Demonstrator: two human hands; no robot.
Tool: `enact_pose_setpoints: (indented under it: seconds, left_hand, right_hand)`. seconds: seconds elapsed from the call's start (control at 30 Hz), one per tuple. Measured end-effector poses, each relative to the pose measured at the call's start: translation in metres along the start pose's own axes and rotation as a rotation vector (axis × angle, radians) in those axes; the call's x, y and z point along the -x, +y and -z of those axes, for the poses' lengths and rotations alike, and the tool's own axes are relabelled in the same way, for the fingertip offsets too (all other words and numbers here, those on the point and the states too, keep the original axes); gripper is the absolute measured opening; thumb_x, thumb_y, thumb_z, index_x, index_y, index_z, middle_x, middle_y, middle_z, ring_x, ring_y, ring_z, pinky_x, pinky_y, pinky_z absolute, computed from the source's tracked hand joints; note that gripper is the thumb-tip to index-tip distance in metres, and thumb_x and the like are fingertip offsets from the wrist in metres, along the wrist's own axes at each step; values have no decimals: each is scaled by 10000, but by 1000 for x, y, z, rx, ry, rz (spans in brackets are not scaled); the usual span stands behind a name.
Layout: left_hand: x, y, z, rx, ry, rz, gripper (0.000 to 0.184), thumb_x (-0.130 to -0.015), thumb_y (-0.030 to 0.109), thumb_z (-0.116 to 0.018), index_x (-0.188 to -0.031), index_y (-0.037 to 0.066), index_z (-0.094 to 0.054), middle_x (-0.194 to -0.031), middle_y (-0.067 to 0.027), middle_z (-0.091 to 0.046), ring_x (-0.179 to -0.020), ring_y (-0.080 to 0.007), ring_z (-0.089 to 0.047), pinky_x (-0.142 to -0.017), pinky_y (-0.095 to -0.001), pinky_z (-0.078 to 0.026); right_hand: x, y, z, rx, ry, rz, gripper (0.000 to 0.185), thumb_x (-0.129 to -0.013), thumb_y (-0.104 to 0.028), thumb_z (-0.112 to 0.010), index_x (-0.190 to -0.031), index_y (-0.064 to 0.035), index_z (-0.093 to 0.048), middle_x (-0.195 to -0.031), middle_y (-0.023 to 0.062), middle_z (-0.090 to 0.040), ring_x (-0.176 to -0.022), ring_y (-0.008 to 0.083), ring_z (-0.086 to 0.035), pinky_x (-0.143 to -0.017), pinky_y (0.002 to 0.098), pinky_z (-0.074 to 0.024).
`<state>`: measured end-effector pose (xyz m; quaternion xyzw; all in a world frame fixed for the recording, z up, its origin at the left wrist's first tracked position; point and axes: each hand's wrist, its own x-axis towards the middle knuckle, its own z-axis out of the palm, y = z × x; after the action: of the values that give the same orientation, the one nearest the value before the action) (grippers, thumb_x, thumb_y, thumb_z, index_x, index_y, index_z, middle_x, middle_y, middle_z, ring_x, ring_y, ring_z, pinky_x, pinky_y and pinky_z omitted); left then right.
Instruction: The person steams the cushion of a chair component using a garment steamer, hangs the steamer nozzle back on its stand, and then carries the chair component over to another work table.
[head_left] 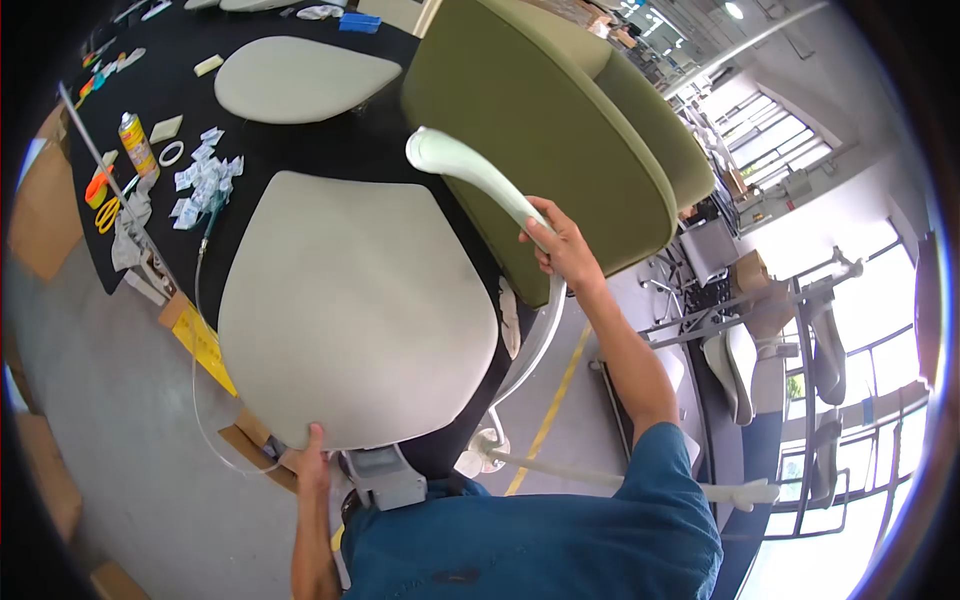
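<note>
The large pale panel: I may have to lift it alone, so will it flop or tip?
The large pale panel is probably stiff: its broad shape shows no sag. The gray bracket at its near edge may make that end heavier and dip first. Lifted only where the left hand touches its near edge, it might swing.

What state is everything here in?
Right hand: closed around curved white bar
Left hand: gripping grey seat panel's edge
Curved white bar: held
Grey seat panel: lying down
Spray can: upright
White packets: heaped
White ring: lying flat
Scissors: too small to tell
</note>
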<state>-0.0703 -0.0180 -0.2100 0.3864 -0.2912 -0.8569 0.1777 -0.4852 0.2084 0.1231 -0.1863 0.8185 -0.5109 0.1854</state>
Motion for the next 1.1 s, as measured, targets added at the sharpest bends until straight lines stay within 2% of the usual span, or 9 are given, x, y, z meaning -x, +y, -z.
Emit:
enact_pose_setpoints:
  seconds: [0.1, 0.2, 0.4, 0.53, 0.67, 0.83, 0.9, 1.03, 1.1]
  left_hand:
    - [-15, 54, 22, -191, -19, -93, 635, -977, 255, -742, -1498, 46, -445, -1424, -111, -587, -1294, -263, -585, -1085, -439, -500]
    - [-20, 80, 22, -229, 42, -147, 607, -992, 258, -720, -1494, 45, -453, -1408, -114, -600, -1285, -262, -596, -1080, -430, -505]
    - [-27, 75, 10, 165, 61, -139, 556, -1031, 301, -660, -1486, 45, -468, -1448, -101, -575, -1330, -257, -563, -1103, -441, -487]
    - [-27, 67, 14, 178, 112, -101, 575, -1037, 300, -649, -1515, 61, -437, -1493, -86, -535, -1372, -252, -523, -1138, -443, -458]
    - [-12, 71, 7, 3, 116, -232, 652, -1003, 266, -697, -1549, 88, -390, -1536, -78, -487, -1397, -258, -493, -1170, -439, -426]
    - [0, 81, 2, -103, 64, -215, 759, -927, 245, -793, -1545, 78, -387, -1525, -93, -488, -1387, -280, -499, -1158, -462, -438]
    - [1, 82, -5, -55, 165, -243, 841, -808, 316, -909, -1445, -24, -479, -1402, -113, -576, -1291, -271, -572, -1094, -434, -476]
    - [-1, 87, -7, -69, 159, -231, 846, -792, 334, -920, -1426, -36, -500, -1394, -113, -583, -1293, -274, -570, -1087, -443, -481]
    - [-2, 89, -4, -100, 72, -262, 750, -881, 291, -842, -1480, 29, -475, -1432, -93, -575, -1336, -272, -545, -1118, -458, -466]
  right_hand:
    - [-40, 7, -6, 69, -163, -139, 488, -1042, -338, -613, -1466, -122, -505, -903, -8, -607, -541, 38, -404, -480, 209, -345]
    - [-67, 10, -24, 44, -204, -115, 514, -1041, -350, -615, -1484, -121, -490, -904, -14, -607, -560, 35, -405, -481, 210, -332]
    - [-132, 48, -83, -67, -244, -133, 508, -1036, -328, -633, -1492, -159, -485, -910, -24, -609, -585, 26, -404, -475, 192, -315]
    - [-162, 67, -113, -45, -285, -191, 500, -1025, -340, -645, -1479, -189, -502, -894, -45, -601, -588, 33, -403, -477, 194, -308]
    - [-190, 92, -130, 24, -293, -197, 525, -1032, -360, -627, -1522, -221, -496, -872, -48, -596, -580, 43, -393, -472, 209, -316]
    - [-203, 110, -106, -9, -304, -279, 559, -1040, -365, -601, -1568, -242, -466, -857, -43, -589, -574, 42, -386, -473, 204, -321]
    - [-187, 92, -83, 138, -382, -284, 562, -1027, -335, -612, -1561, -223, -478, -827, -34, -591, -563, 55, -417, -444, 222, -347]
    - [-156, 78, -53, 227, -494, -349, 550, -1039, -319, -618, -1564, -238, -476, -813, -39, -556, -556, 42, -380, -464, 204, -310]
    - [-156, 72, -58, 229, -484, -363, 528, -1044, -327, -614, -1551, -240, -496, -802, -36, -543, -552, 41, -370, -463, 205, -307]
